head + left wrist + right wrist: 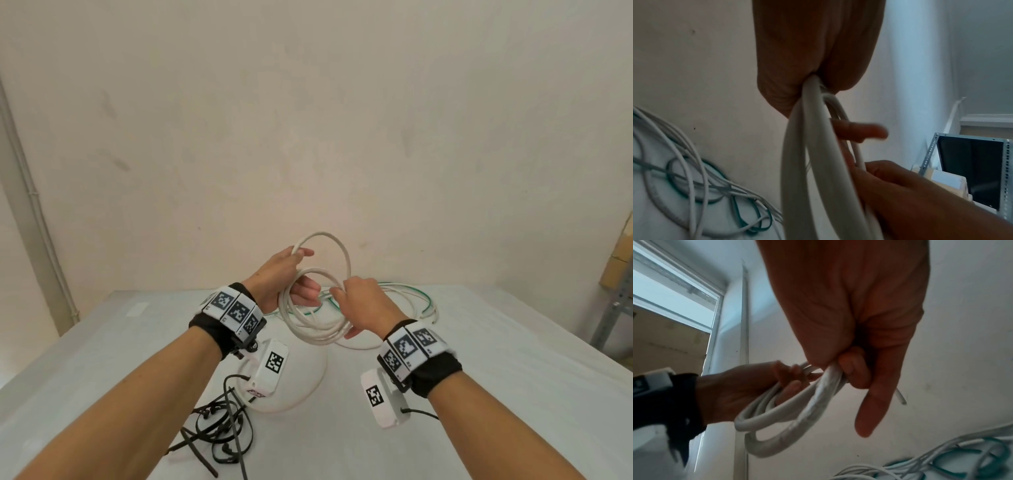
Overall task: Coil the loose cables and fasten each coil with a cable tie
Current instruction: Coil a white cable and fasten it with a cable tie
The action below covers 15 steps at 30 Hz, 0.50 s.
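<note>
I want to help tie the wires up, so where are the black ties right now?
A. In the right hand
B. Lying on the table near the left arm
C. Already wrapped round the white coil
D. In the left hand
B: the black ties lie in a loose pile on the table, while both the left hand and the right hand hold only the white coil.

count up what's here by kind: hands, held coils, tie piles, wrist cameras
hands: 2, left hand and right hand
white coil, gripped by both: 1
pile of black cable ties: 1
wrist cameras: 2
total: 6
</note>
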{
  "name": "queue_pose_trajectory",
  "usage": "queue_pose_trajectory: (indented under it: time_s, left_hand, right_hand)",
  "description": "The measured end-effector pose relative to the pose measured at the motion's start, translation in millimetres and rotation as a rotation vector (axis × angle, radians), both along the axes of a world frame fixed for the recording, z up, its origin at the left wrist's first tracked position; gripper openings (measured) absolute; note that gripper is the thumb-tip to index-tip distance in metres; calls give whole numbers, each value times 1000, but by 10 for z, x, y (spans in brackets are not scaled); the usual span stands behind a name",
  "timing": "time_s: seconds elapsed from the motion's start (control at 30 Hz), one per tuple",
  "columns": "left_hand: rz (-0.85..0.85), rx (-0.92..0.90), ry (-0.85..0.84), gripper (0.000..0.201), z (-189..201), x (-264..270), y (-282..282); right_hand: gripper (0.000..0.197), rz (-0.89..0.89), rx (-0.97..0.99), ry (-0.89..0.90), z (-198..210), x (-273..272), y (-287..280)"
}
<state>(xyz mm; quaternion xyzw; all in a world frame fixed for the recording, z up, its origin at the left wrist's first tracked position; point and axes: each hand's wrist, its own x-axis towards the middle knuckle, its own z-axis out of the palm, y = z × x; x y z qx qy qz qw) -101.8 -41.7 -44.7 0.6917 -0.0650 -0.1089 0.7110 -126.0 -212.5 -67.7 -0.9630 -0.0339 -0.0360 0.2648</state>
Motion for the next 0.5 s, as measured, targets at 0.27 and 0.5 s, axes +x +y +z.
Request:
queue_pose_trajectory:
  time_s: [0.27,0.5]
  left_hand:
    - [-79,92,67,40,-22,-88,24]
    - [-80,6,-1,30,-109,-118,73]
  right_hand:
    - [35,1,-45,-15,72,16,-15]
    - [38,35,229,27,34,-28,-98]
